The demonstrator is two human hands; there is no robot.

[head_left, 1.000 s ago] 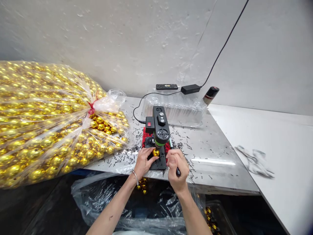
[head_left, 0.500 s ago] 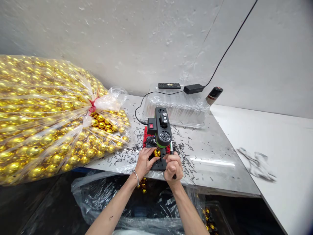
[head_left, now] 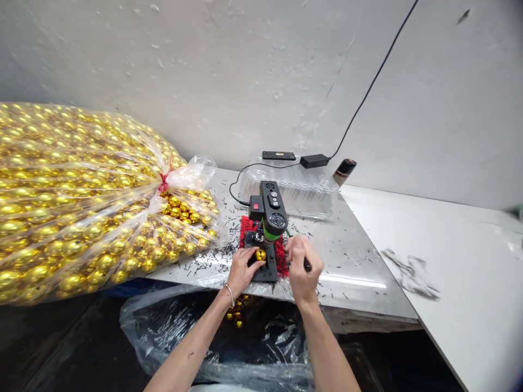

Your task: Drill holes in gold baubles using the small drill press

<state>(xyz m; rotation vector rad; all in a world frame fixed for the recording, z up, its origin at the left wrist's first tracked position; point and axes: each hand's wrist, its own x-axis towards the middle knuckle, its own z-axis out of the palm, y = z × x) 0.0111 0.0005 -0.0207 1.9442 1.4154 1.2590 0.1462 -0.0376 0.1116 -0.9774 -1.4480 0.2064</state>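
A small black and green bench machine [head_left: 273, 206] like a drill press stands on the metal table, over a black base plate [head_left: 267, 270]. My left hand [head_left: 240, 270] pinches a shiny gold ball [head_left: 260, 255] between thumb and fingers on that plate, under the machine's head. To the right of the head, my right hand [head_left: 303, 269] is wrapped round the lever handle [head_left: 308, 265], whose dark end pokes out of the fist. Red mat [head_left: 281, 260], strewn with black shavings, shows around the plate.
A huge clear bag [head_left: 81, 201] of gold balls fills the left. Behind the machine are a clear plastic tray [head_left: 310, 204], a power adapter [head_left: 314, 160] and a spray can [head_left: 344, 171]. White gloves [head_left: 412, 274] lie at right. Plastic sheeting [head_left: 163, 326] hangs below the table edge.
My right hand has swung right, away from the machine, with the lever handle in it. My left hand keeps the gold ball on the plate. The camera view has shifted slightly.
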